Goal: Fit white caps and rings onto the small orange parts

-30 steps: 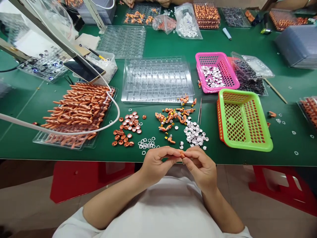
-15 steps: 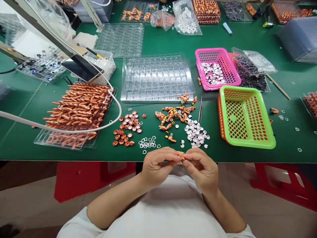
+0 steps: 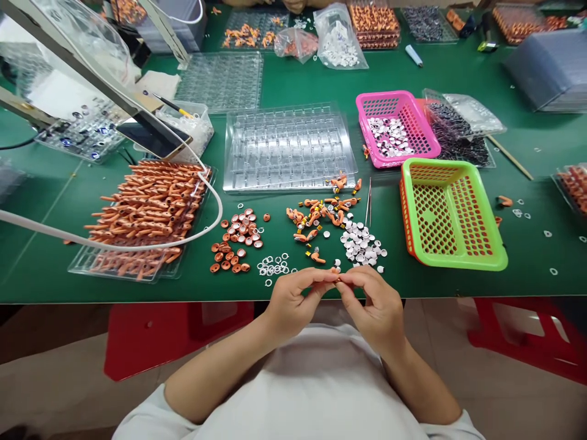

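My left hand (image 3: 296, 300) and my right hand (image 3: 373, 305) meet at the fingertips over the table's front edge. Both pinch a small orange plastic part (image 3: 338, 280), mostly hidden by the fingers. Just beyond them lie white round caps (image 3: 362, 243) and a loose cluster of curved orange pieces (image 3: 321, 212) with yellow bits. To the left are thin white rings (image 3: 274, 265) and orange round caps (image 3: 241, 229). Metal tweezers (image 3: 369, 203) rest behind the white caps.
A green basket (image 3: 498, 256) and a pink basket (image 3: 431, 146) of white caps stand on the right. Clear trays (image 3: 288, 146) lie mid-table. Stacked orange tubes (image 3: 147, 208) sit left under a white cable (image 3: 183, 242). Someone's hand (image 3: 294, 5) shows at the far edge.
The fingers shift slightly around the small orange part, which is now more covered. The view has tilted a little, and another person's hand appears at the far edge.
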The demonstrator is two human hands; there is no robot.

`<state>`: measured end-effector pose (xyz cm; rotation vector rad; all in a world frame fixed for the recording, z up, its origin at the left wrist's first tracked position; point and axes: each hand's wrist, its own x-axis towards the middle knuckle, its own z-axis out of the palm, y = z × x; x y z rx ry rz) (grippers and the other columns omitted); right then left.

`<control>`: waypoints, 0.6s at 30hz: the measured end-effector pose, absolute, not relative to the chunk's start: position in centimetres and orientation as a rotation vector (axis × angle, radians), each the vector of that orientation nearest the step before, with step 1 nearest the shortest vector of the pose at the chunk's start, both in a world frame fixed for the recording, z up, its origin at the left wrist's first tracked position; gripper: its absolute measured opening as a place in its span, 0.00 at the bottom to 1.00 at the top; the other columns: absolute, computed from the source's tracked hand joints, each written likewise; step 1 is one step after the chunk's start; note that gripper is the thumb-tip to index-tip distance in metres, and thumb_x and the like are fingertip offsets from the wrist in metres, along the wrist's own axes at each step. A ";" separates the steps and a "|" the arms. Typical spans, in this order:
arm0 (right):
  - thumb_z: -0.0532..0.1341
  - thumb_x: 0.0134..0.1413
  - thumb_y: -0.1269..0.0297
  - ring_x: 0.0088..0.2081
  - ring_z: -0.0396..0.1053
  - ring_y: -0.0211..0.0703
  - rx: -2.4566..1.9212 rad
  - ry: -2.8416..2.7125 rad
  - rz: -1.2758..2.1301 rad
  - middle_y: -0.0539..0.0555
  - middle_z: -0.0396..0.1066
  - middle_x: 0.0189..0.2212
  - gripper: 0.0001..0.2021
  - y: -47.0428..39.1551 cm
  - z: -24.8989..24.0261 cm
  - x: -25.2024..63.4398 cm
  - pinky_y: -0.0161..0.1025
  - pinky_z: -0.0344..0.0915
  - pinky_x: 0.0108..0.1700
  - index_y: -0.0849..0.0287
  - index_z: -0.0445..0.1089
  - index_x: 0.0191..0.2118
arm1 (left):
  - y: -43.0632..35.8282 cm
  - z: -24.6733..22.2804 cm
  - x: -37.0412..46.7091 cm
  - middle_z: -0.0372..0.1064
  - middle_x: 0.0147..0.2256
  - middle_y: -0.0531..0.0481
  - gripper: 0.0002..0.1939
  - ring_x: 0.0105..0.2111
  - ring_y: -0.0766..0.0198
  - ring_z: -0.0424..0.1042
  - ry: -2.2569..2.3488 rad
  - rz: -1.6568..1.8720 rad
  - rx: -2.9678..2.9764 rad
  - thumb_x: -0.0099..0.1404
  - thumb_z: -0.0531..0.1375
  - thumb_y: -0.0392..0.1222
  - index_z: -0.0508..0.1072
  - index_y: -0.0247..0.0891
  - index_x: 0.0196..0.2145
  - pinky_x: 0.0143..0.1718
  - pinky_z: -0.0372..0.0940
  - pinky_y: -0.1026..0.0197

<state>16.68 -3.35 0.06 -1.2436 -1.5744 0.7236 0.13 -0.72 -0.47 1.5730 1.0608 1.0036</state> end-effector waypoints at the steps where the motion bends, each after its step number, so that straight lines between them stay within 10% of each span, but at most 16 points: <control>1: 0.61 0.57 0.78 0.32 0.69 0.39 -1.246 -1.609 0.693 0.53 0.71 0.33 0.09 -3.3 0.2 16.7 0.37 0.69 0.34 0.57 0.70 0.41 | -0.6 -0.4 0.1 0.80 0.39 0.48 0.09 0.39 0.63 0.79 1.072 0.969 1.564 0.64 0.61 0.32 0.79 0.38 0.39 0.43 0.73 0.64; 18: 0.60 0.58 0.78 0.36 0.71 0.40 -1.164 -1.762 0.582 0.55 0.71 0.36 0.11 -3.0 0.3 17.5 0.37 0.70 0.37 0.59 0.68 0.45 | -0.1 0.4 0.6 0.80 0.32 0.51 0.02 0.32 0.67 0.78 0.997 0.881 0.897 0.59 0.67 0.35 0.80 0.37 0.33 0.37 0.74 0.68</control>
